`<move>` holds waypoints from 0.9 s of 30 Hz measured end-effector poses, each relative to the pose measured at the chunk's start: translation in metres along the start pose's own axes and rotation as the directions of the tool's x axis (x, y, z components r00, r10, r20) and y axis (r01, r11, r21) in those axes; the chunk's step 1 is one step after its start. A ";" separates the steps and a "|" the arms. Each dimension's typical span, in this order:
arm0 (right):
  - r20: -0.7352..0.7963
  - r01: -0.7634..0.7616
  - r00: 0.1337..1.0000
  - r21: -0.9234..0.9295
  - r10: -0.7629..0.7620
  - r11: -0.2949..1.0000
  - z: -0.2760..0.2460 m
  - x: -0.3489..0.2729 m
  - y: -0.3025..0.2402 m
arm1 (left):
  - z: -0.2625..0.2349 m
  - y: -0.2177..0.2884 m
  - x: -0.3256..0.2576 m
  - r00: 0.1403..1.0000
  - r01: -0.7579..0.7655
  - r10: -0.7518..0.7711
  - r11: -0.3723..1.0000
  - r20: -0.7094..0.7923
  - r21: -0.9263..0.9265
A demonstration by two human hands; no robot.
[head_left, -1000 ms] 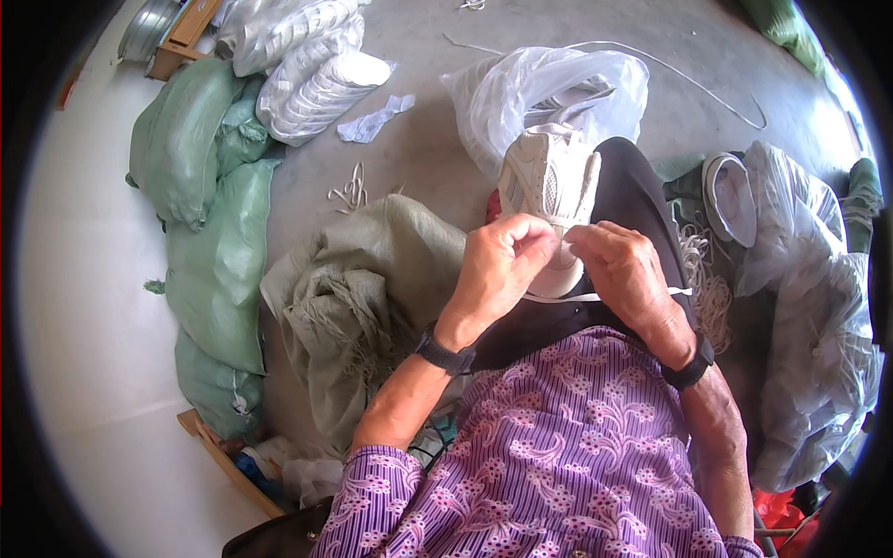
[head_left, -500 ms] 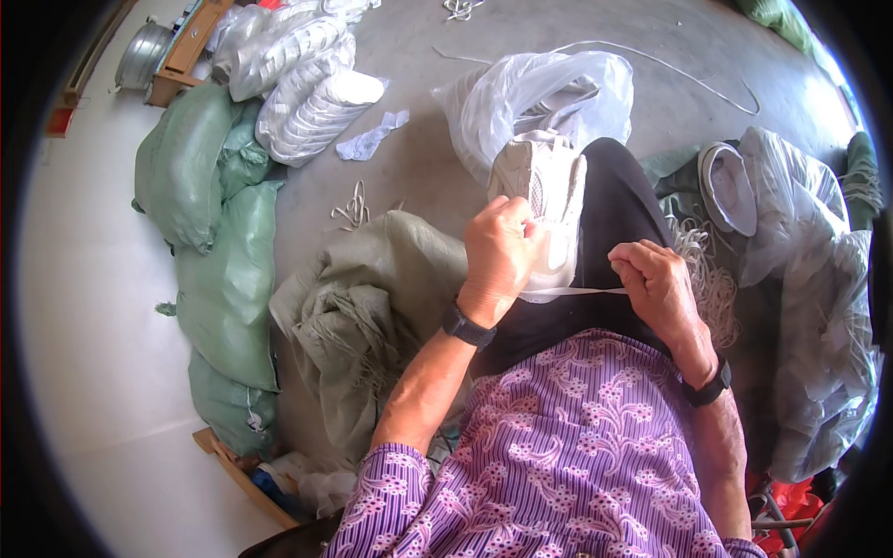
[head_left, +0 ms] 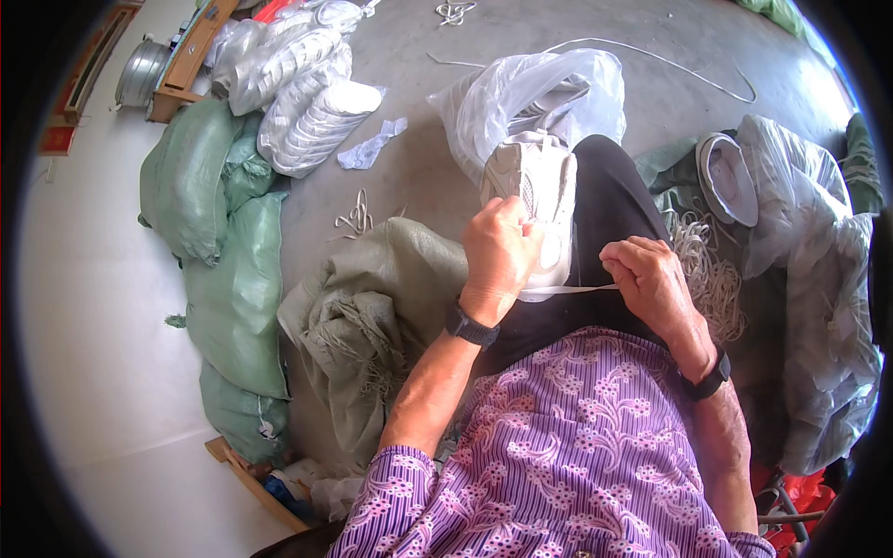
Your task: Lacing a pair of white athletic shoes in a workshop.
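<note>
A white sneaker (head_left: 555, 195) lies across my dark-trousered lap, with a mesh panel on its upper. My left hand (head_left: 502, 249) is closed against the sneaker's left side, and whatever its fingers grip is hidden. From beside the sneaker's near end, a flat white shoelace (head_left: 572, 290) stretches almost level to the right. My right hand (head_left: 646, 276) pinches its far end above my right thigh.
Beyond my knees sits a clear plastic bag (head_left: 586, 88) with shoes inside. White laces (head_left: 702, 256) lie heaped at my right, near another shoe (head_left: 726, 179) and wrapped plastic bundles (head_left: 823, 316). Green sacks (head_left: 233, 307), bagged white shoes (head_left: 321, 121) and a crumpled sack (head_left: 372, 307) lie leftward.
The view has shifted slightly. Both hands keep nearly the same pose, with the shoelace still stretched between the sneaker and my right hand.
</note>
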State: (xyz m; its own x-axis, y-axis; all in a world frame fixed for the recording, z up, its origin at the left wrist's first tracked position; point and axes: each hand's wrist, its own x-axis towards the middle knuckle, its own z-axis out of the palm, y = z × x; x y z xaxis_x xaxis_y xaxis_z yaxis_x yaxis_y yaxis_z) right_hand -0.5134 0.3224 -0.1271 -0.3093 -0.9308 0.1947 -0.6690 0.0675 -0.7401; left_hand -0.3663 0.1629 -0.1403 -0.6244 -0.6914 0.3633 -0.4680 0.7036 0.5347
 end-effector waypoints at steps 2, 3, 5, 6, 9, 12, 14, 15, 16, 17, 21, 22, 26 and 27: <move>0.011 0.002 1.000 -0.011 -0.002 1.000 0.001 0.000 0.000 | -0.001 -0.003 0.001 0.998 0.025 -0.020 0.994 0.053 -0.102; 0.008 0.011 1.000 -0.022 -0.011 1.000 0.001 0.000 0.000 | -0.002 -0.006 0.002 0.995 0.046 -0.026 0.977 0.101 -0.209; 0.003 0.019 1.000 -0.031 -0.019 0.999 0.002 0.001 0.000 | -0.005 -0.011 0.002 0.984 0.103 -0.049 0.939 0.170 -0.328; -0.001 0.017 1.000 -0.026 -0.017 1.000 0.002 0.001 0.000 | -0.006 -0.014 0.002 0.970 0.159 -0.057 0.883 0.236 -0.442; 0.012 0.012 1.000 -0.029 -0.011 1.000 0.002 0.001 0.002 | -0.009 -0.020 0.001 0.899 0.395 -0.186 0.734 0.396 -0.552; 0.032 0.009 0.999 -0.042 -0.008 0.999 0.001 0.001 0.002 | -0.007 -0.021 -0.003 0.863 0.503 -0.310 0.612 0.399 -0.611; 0.035 0.010 0.999 -0.048 -0.008 0.999 0.000 0.001 0.003 | -0.005 -0.017 -0.005 0.892 0.451 -0.321 0.691 0.319 -0.565; 0.030 0.010 1.000 -0.045 -0.008 0.999 0.000 0.001 0.002 | -0.003 -0.014 -0.006 0.916 0.401 -0.326 0.765 0.235 -0.504; 0.040 0.001 0.999 -0.060 0.002 0.998 0.000 0.001 0.002 | -0.002 -0.012 -0.006 0.914 0.405 -0.329 0.762 0.236 -0.506; 0.031 0.011 0.999 -0.042 -0.010 0.999 0.001 0.001 0.002 | -0.002 -0.010 -0.004 0.979 0.199 -0.170 0.908 0.108 -0.368; 0.024 0.019 1.000 -0.058 -0.017 0.998 0.003 0.002 0.002 | -0.002 -0.004 0.001 0.978 -0.195 0.200 0.977 0.063 -0.084; 0.019 0.025 1.000 -0.057 -0.024 0.998 0.003 0.002 0.001 | -0.004 -0.005 0.004 0.965 -0.245 0.253 0.965 0.074 -0.096; 0.023 0.008 1.000 -0.067 -0.006 0.998 0.003 0.000 0.002 | -0.007 -0.009 0.002 0.994 -0.090 0.102 0.967 0.042 -0.237; 0.019 0.008 1.000 -0.066 -0.007 0.998 0.003 0.000 0.002 | -0.006 -0.009 0.000 0.992 -0.097 0.113 0.966 0.055 -0.240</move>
State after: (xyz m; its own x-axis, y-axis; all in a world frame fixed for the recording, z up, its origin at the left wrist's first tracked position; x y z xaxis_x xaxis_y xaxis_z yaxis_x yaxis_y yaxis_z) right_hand -0.5128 0.3217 -0.1301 -0.2916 -0.9381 0.1871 -0.7148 0.0838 -0.6943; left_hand -0.3583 0.1555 -0.1412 -0.7066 -0.5974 0.3792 -0.2415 0.7074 0.6643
